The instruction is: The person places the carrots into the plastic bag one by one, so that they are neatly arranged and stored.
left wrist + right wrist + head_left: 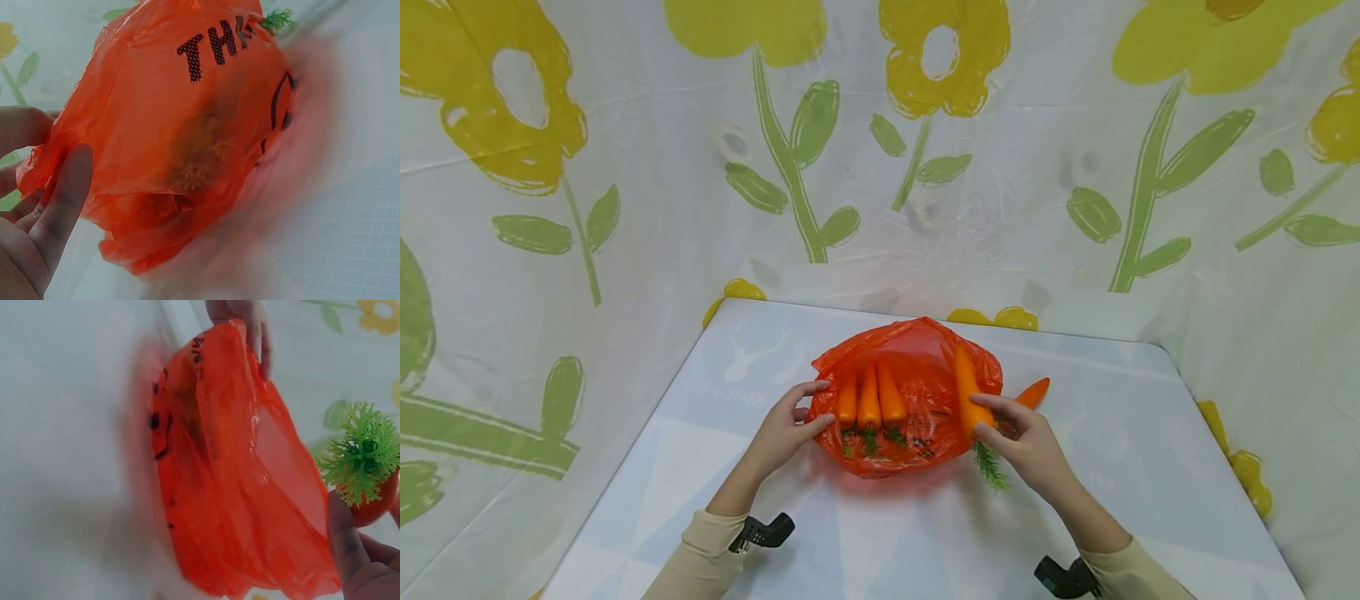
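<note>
A red plastic bag [925, 450] with black print lies on the table, its mouth spread. Inside it, three carrots [869, 400] rest side by side with green tops toward me. My left hand [786, 425] pinches the bag's left edge between thumb and fingers. My right hand [1026, 442] grips an orange carrot [967, 383] over the bag's right side; its feathery green top [361, 453] hangs down below the fingers. Another carrot [1036, 392] lies on the table just beyond the right hand, partly hidden by it.
The pale table [700, 467] has a patterned cover. Behind it and at its sides hangs a white cloth [1015, 192] printed with yellow flowers. Dark wrist cameras [766, 532] are strapped at both sleeves.
</note>
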The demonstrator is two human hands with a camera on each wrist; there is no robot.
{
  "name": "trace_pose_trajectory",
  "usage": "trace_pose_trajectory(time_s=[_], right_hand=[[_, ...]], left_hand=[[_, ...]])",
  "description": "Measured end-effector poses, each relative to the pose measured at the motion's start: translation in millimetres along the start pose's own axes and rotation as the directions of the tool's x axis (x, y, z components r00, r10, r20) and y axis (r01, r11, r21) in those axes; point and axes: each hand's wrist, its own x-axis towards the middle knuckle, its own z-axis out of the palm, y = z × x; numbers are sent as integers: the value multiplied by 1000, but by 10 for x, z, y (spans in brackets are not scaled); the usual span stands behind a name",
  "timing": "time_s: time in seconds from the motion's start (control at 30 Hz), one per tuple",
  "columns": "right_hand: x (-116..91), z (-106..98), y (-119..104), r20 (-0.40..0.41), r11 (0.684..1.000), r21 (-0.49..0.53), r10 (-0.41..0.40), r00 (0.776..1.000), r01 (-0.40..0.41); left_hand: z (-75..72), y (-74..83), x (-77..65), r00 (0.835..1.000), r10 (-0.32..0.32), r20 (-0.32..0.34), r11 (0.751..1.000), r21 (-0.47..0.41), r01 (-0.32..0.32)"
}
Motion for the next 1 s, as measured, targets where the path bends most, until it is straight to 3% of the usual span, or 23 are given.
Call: trace_pose_trajectory(time_s=[1.0], right_hand=[[118,193,-88,38,999,10,34,999,-35]], left_hand=[[-5,21,-17,1000,9,0,1000,3,-9]])
